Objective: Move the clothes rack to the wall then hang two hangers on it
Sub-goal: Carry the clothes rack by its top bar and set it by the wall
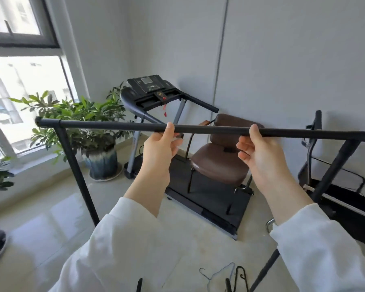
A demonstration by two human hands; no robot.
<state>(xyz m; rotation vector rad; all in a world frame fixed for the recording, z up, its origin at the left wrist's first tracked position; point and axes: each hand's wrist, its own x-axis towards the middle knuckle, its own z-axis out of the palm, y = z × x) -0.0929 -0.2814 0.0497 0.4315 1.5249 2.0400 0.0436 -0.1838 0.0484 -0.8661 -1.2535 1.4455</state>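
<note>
Both hands on the clothes rack top bar, which runs across the view at chest level, slightly tilted down to the right. Left hand grips the bar near its middle, thumb over the top, fingers curled underneath. Right hand hooks the bar further right, thumb on top, fingers loosely bent below it; grip looks lighter than the left. Hands are apart along the bar, both in white sleeves. Rack's left upright drops from the bar's left end toward the floor; right upright angles down at the right edge. Rack stands in open floor, short of the wall ahead. Between rack and wall: a treadmill with a brown chair sitting on its deck. Potted plant at left by the window. Dark folded frame at far right near the wall, can't tell what it is. Hangers lie on the floor at bottom centre, a thin wire one and darker ones beside it, partly cut off by the frame edge; exact count unclear. Nothing hangs on the bar.
</note>
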